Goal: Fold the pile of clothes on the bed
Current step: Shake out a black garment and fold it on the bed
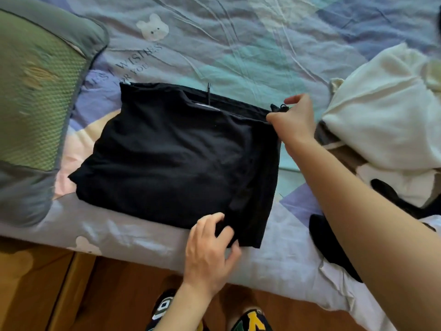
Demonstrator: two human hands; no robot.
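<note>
A black garment (171, 154) lies folded into a rough rectangle on the bed (238, 48), with a drawstring waistband along its far edge. My left hand (210, 249) pinches the near right corner of the black garment at the bed's front edge. My right hand (293, 118) grips the far right corner at the waistband, by a small knot of cord. A pile of clothes (386, 125) sits at the right: a cream garment on top, with grey, white and black pieces under it.
A green and grey pillow (35, 111) lies at the left of the bed. Another black piece (329, 244) lies under my right forearm near the bed's edge. Wooden floor (107, 295) and patterned slippers (250, 321) show below.
</note>
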